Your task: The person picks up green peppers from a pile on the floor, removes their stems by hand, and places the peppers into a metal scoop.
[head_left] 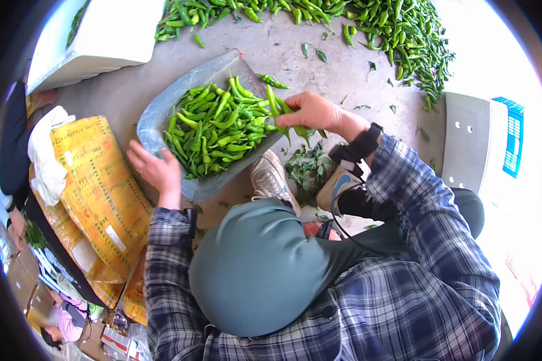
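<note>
A grey scoop-shaped basin [153,120] rests on the floor in front of my feet, heaped with green chili peppers [214,129]. My right hand [310,112] is closed round a few long green peppers [273,103] over the basin's right side. At the basin's left rim is my left hand [156,167], its fingers spread and nothing in them. One loose pepper [273,80] lies by the basin's far right edge.
A large pile of peppers [397,36] spreads along the far floor. Taped yellow cartons [99,180] stand at the left, a white foam box [111,36] at the back left. Plucked leaves [307,171] lie by my shoes. To the right are a white container [467,132] and a blue crate [512,135].
</note>
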`<state>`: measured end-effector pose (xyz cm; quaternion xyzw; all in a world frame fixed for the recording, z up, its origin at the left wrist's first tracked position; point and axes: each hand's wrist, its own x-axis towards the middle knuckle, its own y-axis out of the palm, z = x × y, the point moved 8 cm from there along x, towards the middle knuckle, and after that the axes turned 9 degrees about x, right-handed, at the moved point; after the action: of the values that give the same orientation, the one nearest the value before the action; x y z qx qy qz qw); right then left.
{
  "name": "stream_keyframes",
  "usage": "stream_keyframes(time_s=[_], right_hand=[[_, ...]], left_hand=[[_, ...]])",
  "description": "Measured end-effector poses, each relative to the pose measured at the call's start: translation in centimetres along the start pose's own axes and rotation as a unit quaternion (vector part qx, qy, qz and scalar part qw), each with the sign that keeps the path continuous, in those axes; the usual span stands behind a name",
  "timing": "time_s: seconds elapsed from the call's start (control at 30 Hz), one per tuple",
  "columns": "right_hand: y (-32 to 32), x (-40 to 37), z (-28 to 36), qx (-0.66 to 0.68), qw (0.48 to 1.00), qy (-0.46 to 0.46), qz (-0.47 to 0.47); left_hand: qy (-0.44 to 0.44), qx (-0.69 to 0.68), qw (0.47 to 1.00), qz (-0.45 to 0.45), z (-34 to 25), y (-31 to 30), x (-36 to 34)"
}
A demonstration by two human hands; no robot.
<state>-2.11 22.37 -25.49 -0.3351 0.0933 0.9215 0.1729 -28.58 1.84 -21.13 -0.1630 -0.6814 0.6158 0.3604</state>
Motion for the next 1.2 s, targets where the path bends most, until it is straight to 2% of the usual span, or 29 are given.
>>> stream_keyframes(time_s=[0.03,0.07,0.1,0.13,0.17,0.23,0.3,0.37,0.43,0.47,0.5,0.57,0.6,0.63,0.73,0.8,0.83,0.9,0.97,1.1,1.2], right_hand=[[0.4,-0.5,1.2,-0.096,0.994,-0.044,-0.026],[1.2,-1.0,2.0,-0.139,0.988,-0.053,-0.029],[2.1,-1.1,1.9,-0.127,0.989,-0.070,-0.030],[3.1,-1.1,1.8,-0.137,0.986,-0.088,-0.033],[3.9,-1.4,1.7,-0.147,0.983,-0.103,-0.034],[5.5,-2.8,3.7,-0.204,0.967,-0.147,-0.044],[6.3,-3.3,4.3,-0.168,0.961,-0.206,-0.073],[5.9,-3.5,3.4,-0.143,0.975,-0.160,-0.064],[4.8,-3.5,2.1,-0.031,0.992,-0.119,-0.037],[4.4,-3.6,1.7,0.048,0.991,-0.125,-0.016],[4.4,-3.9,0.5,0.165,0.985,-0.029,0.034],[4.0,-5.1,0.1,0.255,0.961,0.046,0.094],[2.5,-2.7,-4.1,-0.032,0.998,0.012,0.044],[0.7,-2.6,-4.7,-0.401,0.912,-0.045,-0.081],[0.8,-3.4,-4.1,-0.122,0.992,0.020,-0.033],[1.7,-4.3,-3.0,0.089,0.995,0.051,0.006],[1.7,-4.4,-2.9,0.087,0.995,0.052,0.001],[3.2,-4.3,-2.1,0.216,0.974,0.032,0.053],[4.6,-3.9,-2.1,0.228,0.971,0.033,0.067],[5.0,-2.8,-2.0,0.144,0.987,-0.002,-0.068],[6.3,-3.0,-1.2,0.096,0.993,-0.006,-0.073]], left_hand=[[0.067,-0.010,0.996,-0.053,-2.6,-2.7,0.2],[0.118,-0.042,0.992,-0.021,-5.0,-3.7,0.4],[0.166,-0.071,0.983,0.017,-7.3,-4.4,-0.2],[0.099,-0.257,0.948,0.158,-8.4,-3.0,-1.3],[0.022,-0.430,0.855,0.289,-10.2,-1.5,-3.1],[-0.078,-0.594,0.702,0.385,-13.7,-1.1,-5.7],[-0.058,-0.616,0.651,0.441,-15.9,-1.6,-6.6],[-0.112,-0.622,0.640,0.436,-15.7,-1.7,-6.5],[-0.140,-0.658,0.582,0.457,-15.4,-2.3,-6.4],[-0.140,-0.668,0.569,0.459,-15.2,-2.6,-6.1],[-0.141,-0.666,0.570,0.459,-15.0,-2.9,-5.9],[-0.152,-0.687,0.546,0.454,-14.9,-3.7,-5.6],[-0.161,-0.683,0.548,0.455,-14.9,-3.8,-5.6],[-0.162,-0.695,0.535,0.452,-15.0,-3.8,-5.5],[-0.174,-0.693,0.534,0.452,-14.9,-3.2,-5.7],[-0.171,-0.685,0.530,0.471,-15.0,-2.7,-6.5],[-0.166,-0.690,0.497,0.499,-15.4,-2.5,-7.0],[-0.170,-0.651,0.511,0.535,-15.9,-2.0,-7.9],[-0.159,-0.633,0.526,0.545,-16.2,-1.8,-8.1],[-0.115,-0.575,0.565,0.580,-16.9,-1.4,-8.7],[-0.098,-0.543,0.590,0.589,-17.3,-0.7,-9.3]])
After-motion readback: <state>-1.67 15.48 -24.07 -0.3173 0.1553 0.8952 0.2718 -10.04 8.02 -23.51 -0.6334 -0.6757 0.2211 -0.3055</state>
